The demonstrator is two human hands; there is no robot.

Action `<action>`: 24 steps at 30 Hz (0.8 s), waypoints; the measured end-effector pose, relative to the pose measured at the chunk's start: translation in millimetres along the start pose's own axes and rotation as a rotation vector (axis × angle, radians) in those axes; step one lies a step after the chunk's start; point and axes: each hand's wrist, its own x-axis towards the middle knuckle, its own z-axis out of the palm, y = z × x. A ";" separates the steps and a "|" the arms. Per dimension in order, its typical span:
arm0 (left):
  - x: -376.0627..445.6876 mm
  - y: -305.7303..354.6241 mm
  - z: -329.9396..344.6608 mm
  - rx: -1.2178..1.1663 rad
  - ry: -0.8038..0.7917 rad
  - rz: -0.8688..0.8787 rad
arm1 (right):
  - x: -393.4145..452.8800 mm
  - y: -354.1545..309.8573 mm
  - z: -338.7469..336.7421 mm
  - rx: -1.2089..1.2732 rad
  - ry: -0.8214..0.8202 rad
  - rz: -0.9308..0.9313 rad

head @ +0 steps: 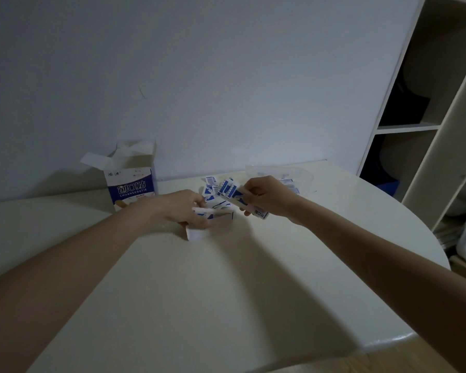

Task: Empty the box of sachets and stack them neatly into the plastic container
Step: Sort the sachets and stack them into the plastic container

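Right now the right hand (264, 196) grips a fanned stack of blue-and-white paper sachets (238, 198); the left hand (184, 208) pinches one sachet from the loose pile (211, 191) between both hands. Behind the right hand, clear plastic container (293, 172); behind the left, opened purple-and-white cardboard box (131, 181), upright.

From my remote view, a pale round-edged table (226, 292) stood against a plain grey-white wall (199, 76), with an open shelving unit (425, 125) off its far right edge holding dark, indistinct items.
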 end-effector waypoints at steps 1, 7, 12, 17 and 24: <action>-0.8 2.3 0.5 -0.048 0.006 0.005 | -0.5 0.5 0.5 0.008 -0.010 0.001; -4.9 7.1 -6.0 -0.138 0.071 0.064 | -2.7 -5.1 2.6 -0.011 -0.090 -0.078; -1.6 15.0 -4.4 -0.226 0.142 0.111 | 4.2 -14.9 14.9 -0.150 -0.139 -0.158; -4.3 9.6 -3.7 -0.343 0.088 0.153 | 9.3 -12.1 19.2 -0.092 -0.085 -0.111; 0.6 4.4 -2.0 -0.356 0.142 0.151 | 6.8 -11.3 15.2 0.046 -0.175 -0.026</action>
